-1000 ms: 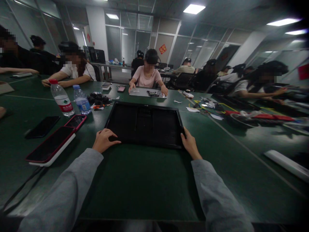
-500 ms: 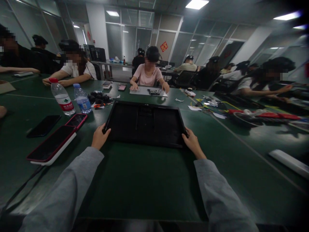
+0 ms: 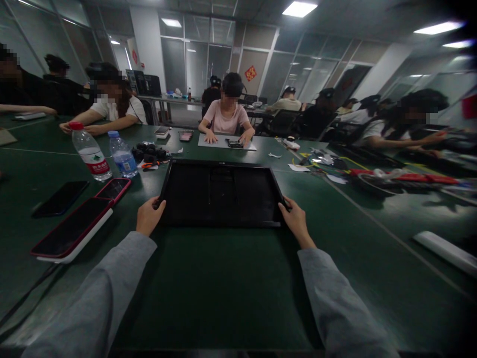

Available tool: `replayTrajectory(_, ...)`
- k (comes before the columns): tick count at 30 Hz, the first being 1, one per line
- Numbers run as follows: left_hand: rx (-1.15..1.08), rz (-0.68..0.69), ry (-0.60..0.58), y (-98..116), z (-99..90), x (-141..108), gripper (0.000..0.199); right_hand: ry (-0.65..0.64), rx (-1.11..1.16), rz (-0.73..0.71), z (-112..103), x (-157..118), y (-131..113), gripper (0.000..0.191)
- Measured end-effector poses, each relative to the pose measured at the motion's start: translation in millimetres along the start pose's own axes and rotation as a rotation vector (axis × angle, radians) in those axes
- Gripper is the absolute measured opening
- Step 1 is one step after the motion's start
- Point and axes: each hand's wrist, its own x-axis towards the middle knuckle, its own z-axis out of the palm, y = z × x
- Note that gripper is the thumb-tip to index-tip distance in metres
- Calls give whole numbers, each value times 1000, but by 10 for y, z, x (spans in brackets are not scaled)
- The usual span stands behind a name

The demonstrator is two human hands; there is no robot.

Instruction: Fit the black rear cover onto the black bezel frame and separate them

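Note:
A wide black monitor casing point(image 3: 223, 199) lies nearly flat before me over the green table, its raised rim around a dark inner face with thin lines near the middle. A small light logo sits on its far edge. My left hand point(image 3: 149, 217) grips the left side near the close corner, thumb on top. At the opposite short side, my right hand point(image 3: 295, 219) holds the rim the same way. The fingers under both edges are hidden. Whether the casing rests on the tabletop, I cannot tell.
On the left stand two water bottles point(image 3: 89, 151), with phones point(image 3: 70, 226) and orange-handled pliers point(image 3: 150, 165) nearby. A co-worker point(image 3: 227, 112) sits opposite, hands on a pale board point(image 3: 208, 141). Cables and a red-wrapped item point(image 3: 402, 176) lie right, along with a white bar point(image 3: 445, 251).
The casing has shifted slightly left in view, with both hands still on it. Much of the surroundings shifts left too, as my head turns a little.

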Motion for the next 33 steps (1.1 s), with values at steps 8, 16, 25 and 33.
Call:
replayTrajectory(8,-28,5,12,-13,-5,6,48,-20,86,-21,83,18,117,58)
replayTrajectory(16,32,-125,5,-40,-84,63,45,-57,286,-23,128,32,171,57)
replayTrajectory(25,5,-85,20,-72,-71,64,49,-158,450,88,71,21,146,80)
replayTrajectory(33,-188,-45,5,-222,-25,151,46,-253,613,222,-43,-57,6,80)
